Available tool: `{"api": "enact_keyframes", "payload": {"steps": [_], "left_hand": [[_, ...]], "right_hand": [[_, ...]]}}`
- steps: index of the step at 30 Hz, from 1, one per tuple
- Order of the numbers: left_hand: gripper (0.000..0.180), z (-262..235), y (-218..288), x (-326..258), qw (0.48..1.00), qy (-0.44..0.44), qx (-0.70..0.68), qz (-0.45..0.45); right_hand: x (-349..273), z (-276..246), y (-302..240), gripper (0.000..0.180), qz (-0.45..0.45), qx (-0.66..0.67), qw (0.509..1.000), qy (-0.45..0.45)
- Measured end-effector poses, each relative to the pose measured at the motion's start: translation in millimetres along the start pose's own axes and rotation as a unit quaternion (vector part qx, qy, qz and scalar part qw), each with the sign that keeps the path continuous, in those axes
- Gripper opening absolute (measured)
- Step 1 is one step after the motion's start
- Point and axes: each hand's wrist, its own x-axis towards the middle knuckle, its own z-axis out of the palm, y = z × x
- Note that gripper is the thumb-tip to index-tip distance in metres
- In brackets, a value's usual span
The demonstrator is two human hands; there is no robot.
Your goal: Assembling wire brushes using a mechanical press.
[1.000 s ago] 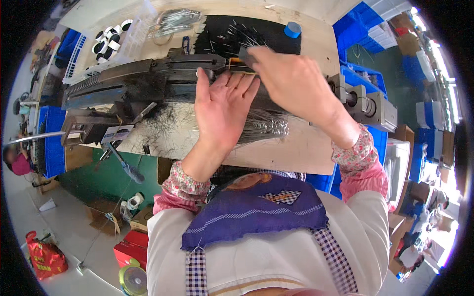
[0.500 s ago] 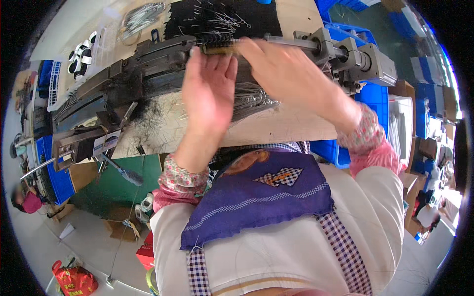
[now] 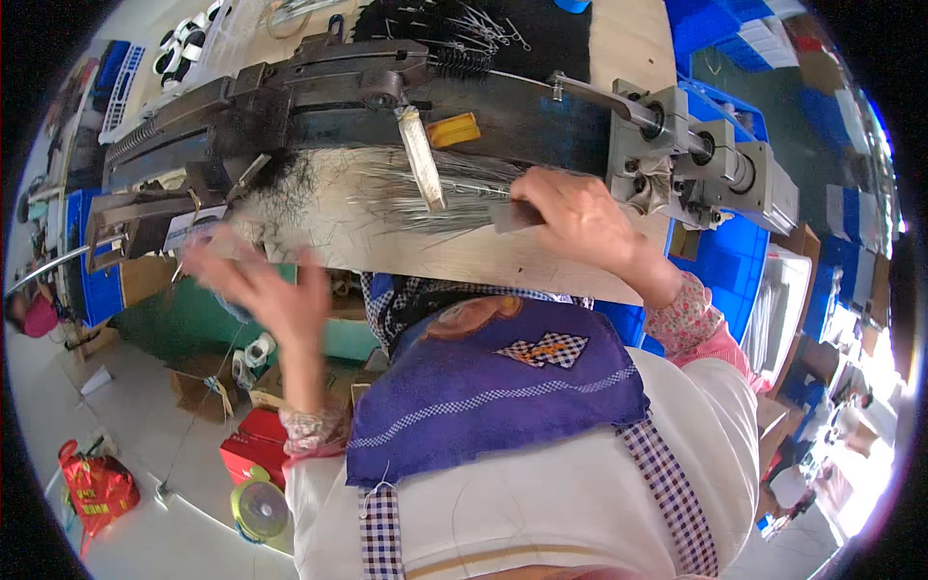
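My left hand (image 3: 266,285) is blurred, its thumb apart from outstretched fingers. It hovers beside the boxy metal fixture (image 3: 135,227) at the bench's left front corner and seems to hold nothing. Over the right end of a bundle of thin metal wires (image 3: 440,193), my right hand (image 3: 585,220) has its fingers closed on a small grey flat block (image 3: 515,217). Behind the wires runs a long dark metal machine (image 3: 348,121). From its clamp a tape-wrapped lever (image 3: 419,159) points toward me, beside a yellow piece (image 3: 454,130). Dark bristles (image 3: 459,64) sit on the wire between clamp and shaft (image 3: 619,100).
Loose black bristles (image 3: 280,198) litter the bench's left part. More looped wires (image 3: 483,29) lie on a black cloth (image 3: 570,43) behind the machine. White-and-black rolls (image 3: 179,53) stand far left. A blue bin (image 3: 725,232) is at the right, below the shaft mounts (image 3: 657,116).
Both hands have left the clamp. The left swung toward the left front corner; the right came nearer me and shows a grey block. The lever and yellow piece are uncovered. The view shifted.
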Motion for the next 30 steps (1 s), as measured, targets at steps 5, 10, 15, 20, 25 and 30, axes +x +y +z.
{"api": "enact_keyframes", "payload": {"steps": [5, 10, 15, 20, 25, 30], "left_hand": [[0.084, -16, -186, -60, 0.855, -0.207, 0.14, -0.455], [0.085, -11, -180, -68, 0.882, -0.155, 0.104, -0.432], [0.074, 23, -83, -43, 0.949, -0.117, 0.216, -0.197], [0.049, -43, 64, 34, 0.872, -0.236, -0.428, -0.009], [0.027, -33, 68, 47, 0.625, -0.499, -0.592, -0.097], [0.024, 12, 71, 28, 0.651, -0.288, -0.679, -0.177]], "right_hand": [[-4, -40, -11, 0.022, 0.128, 0.1, 0.98, 0.115], [-17, -69, -10, 0.011, 0.222, 0.278, 0.887, 0.295], [-12, -84, -21, 0.01, 0.233, 0.285, 0.879, 0.303], [41, -65, -54, 0.014, 0.185, 0.25, 0.934, 0.175], [67, -70, -58, 0.028, 0.126, 0.176, 0.967, 0.134], [60, -79, -1, 0.023, 0.059, -0.072, 0.983, 0.16]]}}
